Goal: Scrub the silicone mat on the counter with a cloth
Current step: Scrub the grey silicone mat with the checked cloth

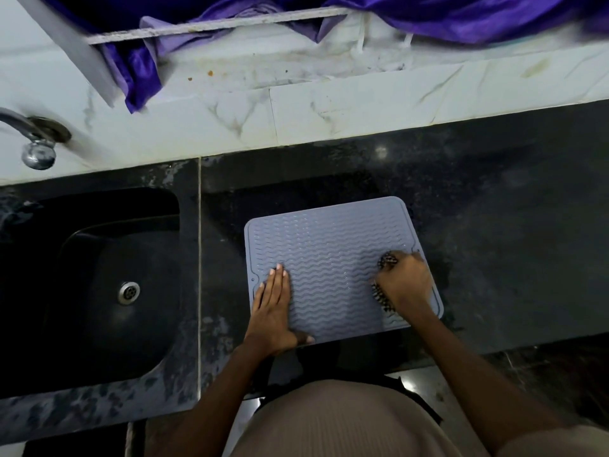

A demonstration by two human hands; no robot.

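A grey silicone mat (329, 258) with wavy ridges lies flat on the black stone counter (494, 225), near its front edge. My left hand (273, 308) rests flat on the mat's left side, fingers together, thumb at the front edge. My right hand (403, 282) is closed on a dark checked cloth (387, 260) and presses it onto the mat's right side. Only bits of the cloth show, beyond and below the fist.
A black sink (108, 285) with a metal drain (129, 292) sits left of the mat. A chrome tap (33, 140) juts from the white tiled wall at far left. Purple fabric (141, 77) hangs over the ledge behind.
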